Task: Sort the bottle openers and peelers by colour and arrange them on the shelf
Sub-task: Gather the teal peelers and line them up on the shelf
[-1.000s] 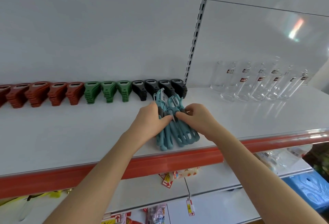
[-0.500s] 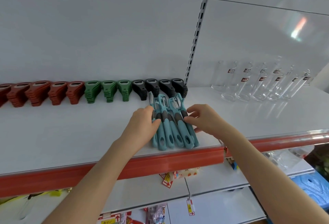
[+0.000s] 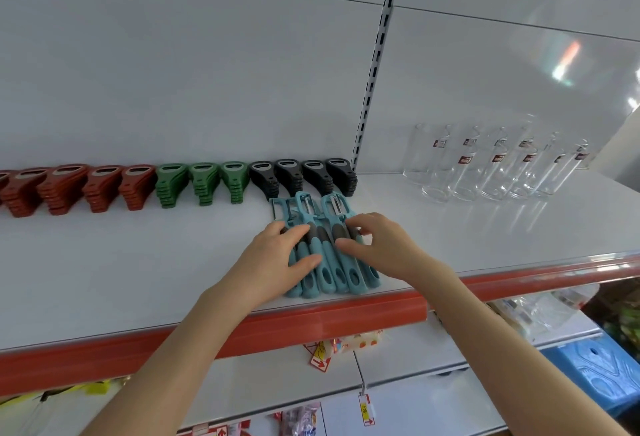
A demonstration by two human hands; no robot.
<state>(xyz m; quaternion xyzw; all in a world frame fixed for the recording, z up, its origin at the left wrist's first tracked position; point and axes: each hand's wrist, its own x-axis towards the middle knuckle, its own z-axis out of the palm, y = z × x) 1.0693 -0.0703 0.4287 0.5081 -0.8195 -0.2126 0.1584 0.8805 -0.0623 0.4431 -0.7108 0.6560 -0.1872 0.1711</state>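
Your teal-blue plastic peelers with grey grip bands [image 3: 346,273] now lie side by side near the front of the white shelf board [image 3: 138,279], with the blade heads pointing to the back wall. A second ago they were one crossed bundle between your hands, and now the handles are almost parallel.

Your left hand [image 3: 277,255] lies flat on the left side of the group, with the fingers nearly straight and pressing on the handles. Your right hand [image 3: 384,245] is at the right side with bent fingers, the tips on the grey bands. I cannot tell if it pinches the last peeler or only pushes it.

Behind the peelers, the stacks of red-brown bottle openers [image 3: 69,189], green bottle openers [image 3: 204,182] and black bottle openers [image 3: 304,177] stand in one row by colour. I judge the teal group is nearly placed and needs only small straightening. Take care of the handle ends, because they are close to the red shelf edge strip [image 3: 311,324].
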